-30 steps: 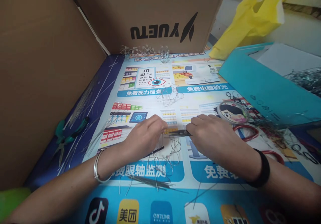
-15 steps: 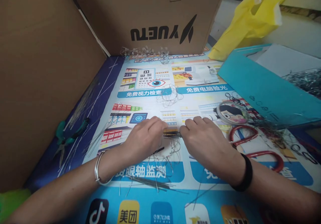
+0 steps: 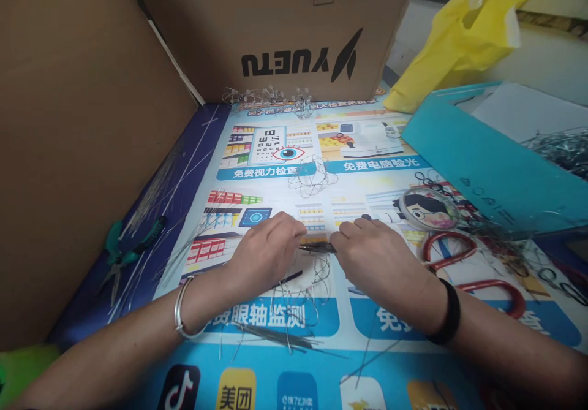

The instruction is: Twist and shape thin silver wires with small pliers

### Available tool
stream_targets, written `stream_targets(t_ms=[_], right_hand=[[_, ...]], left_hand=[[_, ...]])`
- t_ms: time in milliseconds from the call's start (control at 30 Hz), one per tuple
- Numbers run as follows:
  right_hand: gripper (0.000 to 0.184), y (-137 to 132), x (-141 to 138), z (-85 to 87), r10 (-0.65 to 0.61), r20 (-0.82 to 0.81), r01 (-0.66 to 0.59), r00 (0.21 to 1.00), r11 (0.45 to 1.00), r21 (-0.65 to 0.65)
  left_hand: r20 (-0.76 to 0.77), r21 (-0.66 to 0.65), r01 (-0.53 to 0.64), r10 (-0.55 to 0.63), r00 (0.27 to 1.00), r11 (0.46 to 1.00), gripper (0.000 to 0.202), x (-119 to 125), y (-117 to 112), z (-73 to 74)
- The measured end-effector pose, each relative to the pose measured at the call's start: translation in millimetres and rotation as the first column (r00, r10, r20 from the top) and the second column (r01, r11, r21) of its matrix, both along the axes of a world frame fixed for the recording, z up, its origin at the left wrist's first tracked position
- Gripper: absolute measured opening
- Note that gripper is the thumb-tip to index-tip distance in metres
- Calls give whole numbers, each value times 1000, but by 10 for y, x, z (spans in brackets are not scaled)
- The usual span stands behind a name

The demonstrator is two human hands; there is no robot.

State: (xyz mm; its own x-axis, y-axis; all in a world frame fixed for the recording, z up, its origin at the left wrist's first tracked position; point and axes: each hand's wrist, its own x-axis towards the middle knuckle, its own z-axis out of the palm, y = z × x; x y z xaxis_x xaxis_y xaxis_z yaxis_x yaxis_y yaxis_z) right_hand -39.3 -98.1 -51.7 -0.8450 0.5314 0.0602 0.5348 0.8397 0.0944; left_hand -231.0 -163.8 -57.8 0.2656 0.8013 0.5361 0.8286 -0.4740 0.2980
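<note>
My left hand (image 3: 266,254) rests on the printed mat (image 3: 275,165), its fingers pinched together on a thin wire at the tip of the pliers. My right hand (image 3: 383,263) is closed round dark needle-nose pliers (image 3: 318,248), whose jaws point left toward the left fingertips. A tangle of bent wire (image 3: 305,281) lies just under and in front of both hands. A silver bangle is on my left wrist and a black band on my right.
Cardboard boxes (image 3: 285,24) wall the left and back. Green-handled pliers (image 3: 124,254) lie at the left among straight wires. Another wire tangle (image 3: 312,177) lies further back. Red-handled scissors (image 3: 459,263), a round tin (image 3: 427,209), a turquoise box (image 3: 487,159) and a yellow bag (image 3: 459,36) are at the right.
My right hand has moved left with the pliers, bringing the jaws close to my left fingertips. The red scissors are more uncovered.
</note>
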Motion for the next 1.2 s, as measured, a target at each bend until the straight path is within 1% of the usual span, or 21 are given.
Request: stream_targets(t_ms=[200,367,500,900,1200], right_hand=[[15,25,10,4,10,0,-10,1000,1000,-30],[14,50,15,3,16,-6,-16,1000,999,-50],[13,75,19,-9,9,-16,-10,1000,998,-64],[15,103,1,-7,-5,-18,3,1000,996,-93],[15,150,6,24,0,5,1,1000,994,-105]], left_hand=[[72,4,12,-12,997,1000,12,-12,0,5],[138,42,34,-40,990,999,13,-31,11,-3],[201,47,60,-69,977,997,15,-45,26,-14],[221,6,52,-52,974,999,13,-58,17,3],[235,32,68,-73,969,997,14,-59,17,0]])
